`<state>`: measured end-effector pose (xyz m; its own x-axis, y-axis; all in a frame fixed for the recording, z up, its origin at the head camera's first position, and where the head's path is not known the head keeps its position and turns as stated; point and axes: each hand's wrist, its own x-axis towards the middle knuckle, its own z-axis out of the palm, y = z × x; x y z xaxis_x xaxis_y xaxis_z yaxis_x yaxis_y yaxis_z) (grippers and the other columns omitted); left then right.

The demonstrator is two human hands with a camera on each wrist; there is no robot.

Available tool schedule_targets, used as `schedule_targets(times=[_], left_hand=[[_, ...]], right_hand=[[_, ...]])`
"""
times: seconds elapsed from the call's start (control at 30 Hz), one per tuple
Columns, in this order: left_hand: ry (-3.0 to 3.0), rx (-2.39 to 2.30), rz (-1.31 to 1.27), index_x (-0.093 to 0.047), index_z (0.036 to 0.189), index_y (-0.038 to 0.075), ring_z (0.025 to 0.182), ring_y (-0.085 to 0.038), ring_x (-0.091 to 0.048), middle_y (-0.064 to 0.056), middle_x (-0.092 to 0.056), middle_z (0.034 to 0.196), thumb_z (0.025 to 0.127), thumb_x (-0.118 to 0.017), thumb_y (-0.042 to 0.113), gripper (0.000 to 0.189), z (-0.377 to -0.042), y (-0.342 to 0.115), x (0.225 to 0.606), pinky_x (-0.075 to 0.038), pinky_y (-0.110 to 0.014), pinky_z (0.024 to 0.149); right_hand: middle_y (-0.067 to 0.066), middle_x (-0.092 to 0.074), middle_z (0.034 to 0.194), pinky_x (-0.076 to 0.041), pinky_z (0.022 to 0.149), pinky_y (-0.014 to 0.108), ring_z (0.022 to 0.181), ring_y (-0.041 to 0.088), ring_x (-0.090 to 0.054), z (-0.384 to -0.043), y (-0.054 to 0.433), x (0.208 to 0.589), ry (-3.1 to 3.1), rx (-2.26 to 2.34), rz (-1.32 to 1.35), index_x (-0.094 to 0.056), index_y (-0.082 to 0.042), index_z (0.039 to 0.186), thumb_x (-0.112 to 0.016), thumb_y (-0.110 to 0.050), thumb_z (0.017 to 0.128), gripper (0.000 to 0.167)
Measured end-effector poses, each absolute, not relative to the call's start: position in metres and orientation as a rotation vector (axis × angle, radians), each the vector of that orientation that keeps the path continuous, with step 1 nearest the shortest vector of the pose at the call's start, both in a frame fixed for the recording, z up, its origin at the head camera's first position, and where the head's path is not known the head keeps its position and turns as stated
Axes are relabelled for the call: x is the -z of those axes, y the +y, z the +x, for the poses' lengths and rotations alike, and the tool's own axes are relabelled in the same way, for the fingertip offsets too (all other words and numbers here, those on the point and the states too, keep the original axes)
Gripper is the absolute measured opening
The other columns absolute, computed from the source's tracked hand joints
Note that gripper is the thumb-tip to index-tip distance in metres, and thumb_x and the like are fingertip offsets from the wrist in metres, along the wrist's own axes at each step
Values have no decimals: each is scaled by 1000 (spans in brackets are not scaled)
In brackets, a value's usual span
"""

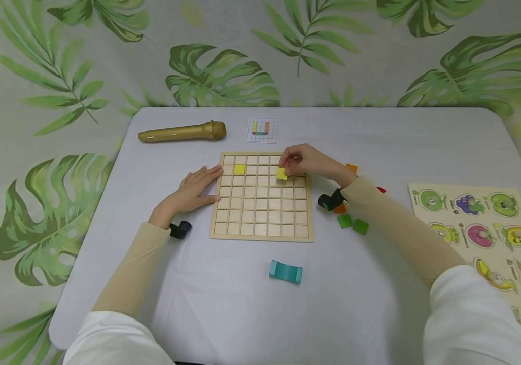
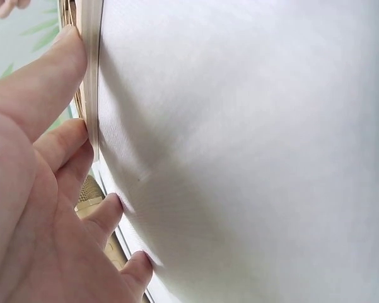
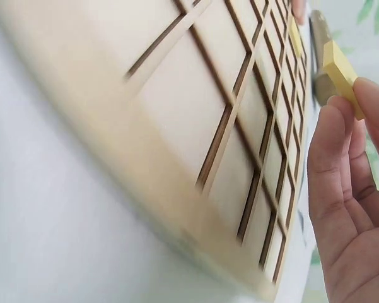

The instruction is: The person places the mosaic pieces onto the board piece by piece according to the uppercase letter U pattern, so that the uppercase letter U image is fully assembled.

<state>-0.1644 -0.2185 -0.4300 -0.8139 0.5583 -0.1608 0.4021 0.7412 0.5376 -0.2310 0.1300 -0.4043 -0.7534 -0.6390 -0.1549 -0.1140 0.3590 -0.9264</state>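
Observation:
A wooden grid board (image 1: 261, 234) lies mid-table, with one yellow square tile (image 1: 239, 169) set in a cell near its upper left. My right hand (image 1: 303, 160) pinches a second yellow tile (image 1: 281, 174) between thumb and fingers over the board's upper right. In the right wrist view that tile (image 3: 342, 69) is held tilted above the grid. My left hand (image 1: 192, 190) rests with straight fingers at the board's left edge. The left wrist view shows the thumb and a finger touching the board's rim (image 2: 90, 69), other fingertips on the cloth.
Green tiles (image 1: 360, 226), orange tiles (image 1: 351, 168) and a red piece lie right of the board, partly behind my right arm. A gold microphone (image 1: 182, 132) and a pattern card (image 1: 262, 130) lie beyond it, a teal curved block (image 1: 285, 272) nearer. A fruit puzzle board (image 1: 452, 192) sits far right.

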Motion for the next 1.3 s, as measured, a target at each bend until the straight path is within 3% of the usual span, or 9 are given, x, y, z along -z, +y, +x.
schedule_targets(times=[0.67, 1.3], left_hand=[[2609, -655, 695, -19, 154, 9, 144, -35, -1, -6, -10, 160, 96, -58, 33, 74, -167, -217, 427, 1, -60, 109], [2609, -667, 708, -20, 153, 8, 143, -37, -3, -7, -11, 159, 96, -58, 31, 72, -166, -216, 426, 1, -61, 109]], right_hand=[[5, -60, 79, -42, 70, 27, 74, 17, -52, -236, 31, 410, 2201, 1255, -741, -66, -2, 90, -67, 1, 82, 9], [6, -58, 79, -40, 66, 27, 72, 17, -50, -222, 11, 408, 2480, 875, -981, -65, -3, 89, -62, 3, 85, 7]])
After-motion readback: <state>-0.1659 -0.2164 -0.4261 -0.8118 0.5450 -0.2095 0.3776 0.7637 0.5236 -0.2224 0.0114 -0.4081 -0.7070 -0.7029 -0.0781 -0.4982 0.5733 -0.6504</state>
